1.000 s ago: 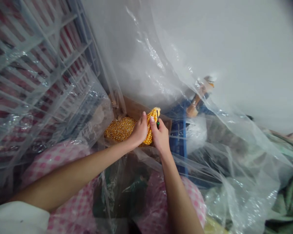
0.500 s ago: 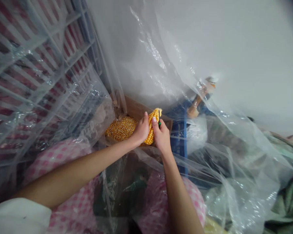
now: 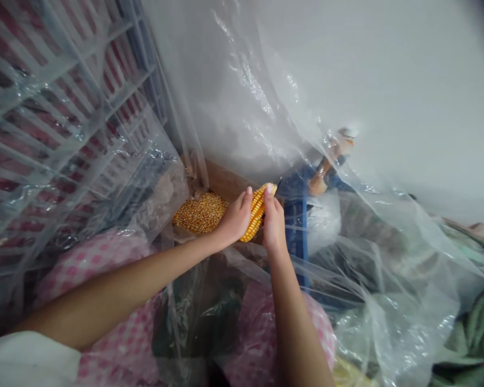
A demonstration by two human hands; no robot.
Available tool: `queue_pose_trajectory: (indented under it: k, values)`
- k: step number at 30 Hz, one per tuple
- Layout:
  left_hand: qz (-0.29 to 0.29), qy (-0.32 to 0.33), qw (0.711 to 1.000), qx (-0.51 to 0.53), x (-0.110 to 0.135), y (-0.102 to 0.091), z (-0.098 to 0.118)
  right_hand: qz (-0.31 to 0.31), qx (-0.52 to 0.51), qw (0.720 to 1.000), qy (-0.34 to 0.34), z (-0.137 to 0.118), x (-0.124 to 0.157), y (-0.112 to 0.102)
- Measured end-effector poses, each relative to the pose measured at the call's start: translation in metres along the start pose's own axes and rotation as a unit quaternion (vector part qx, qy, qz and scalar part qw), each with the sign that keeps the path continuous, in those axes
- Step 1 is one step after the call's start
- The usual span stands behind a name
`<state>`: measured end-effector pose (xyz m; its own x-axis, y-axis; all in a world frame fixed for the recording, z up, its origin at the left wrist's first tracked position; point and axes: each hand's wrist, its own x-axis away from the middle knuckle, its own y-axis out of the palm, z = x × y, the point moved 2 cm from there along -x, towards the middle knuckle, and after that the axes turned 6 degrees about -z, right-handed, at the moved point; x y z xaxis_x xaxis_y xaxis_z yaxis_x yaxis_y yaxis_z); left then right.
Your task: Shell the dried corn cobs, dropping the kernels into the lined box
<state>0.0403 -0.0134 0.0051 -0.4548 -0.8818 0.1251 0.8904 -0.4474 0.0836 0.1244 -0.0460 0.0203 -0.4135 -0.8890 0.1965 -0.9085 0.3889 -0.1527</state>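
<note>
Both left hand (image 3: 236, 217) and right hand (image 3: 274, 223) are closed on an ear of corn (image 3: 255, 215), the right thumb (image 3: 269, 196) pressed near its tip; past that hand a thin dark shaft (image 3: 279, 184) is seen. To the ear's left, loose kernels (image 3: 203, 212) are heaped in a cardboard box (image 3: 228, 175).

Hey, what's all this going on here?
A person is holding an ear of corn in both bare hands, the left hand on one side and the right hand on the other, its thumb near the upper end. A thin dark shaft sticks out beyond the right hand. Below, a heap of loose kernels lies in a cardboard box, with a blue crate alongside.
</note>
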Motion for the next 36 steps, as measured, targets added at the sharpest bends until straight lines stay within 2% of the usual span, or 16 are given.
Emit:
queue_pose_trajectory:
  k: [6,11,22,27,30,33,36]
  values:
    - [-0.006,-0.017,1.000,0.020,-0.001,0.002,-0.004,0.023,-0.018,1.000,-0.005,0.000,0.000,0.000]
    - [-0.006,-0.026,0.999,0.018,0.000,0.002,-0.005,0.011,-0.014,1.000,-0.010,0.001,0.001,0.001]
    - [-0.007,-0.047,0.997,0.058,-0.002,0.001,-0.010,0.009,-0.072,0.997,-0.003,0.007,-0.003,0.001]
    - [-0.012,-0.038,0.997,0.063,-0.001,0.001,-0.001,0.011,-0.069,0.997,-0.011,0.003,-0.002,0.002]
    - [-0.008,-0.043,0.998,0.052,0.000,0.000,0.004,0.010,-0.067,0.998,0.009,0.000,-0.002,0.003]
    - [-0.003,-0.041,0.999,0.036,0.000,-0.001,0.005,-0.008,-0.075,0.997,0.031,0.000,-0.003,0.003]
    - [-0.007,-0.019,1.000,0.019,-0.001,-0.001,0.005,0.007,-0.049,0.999,0.016,0.000,-0.003,0.001]
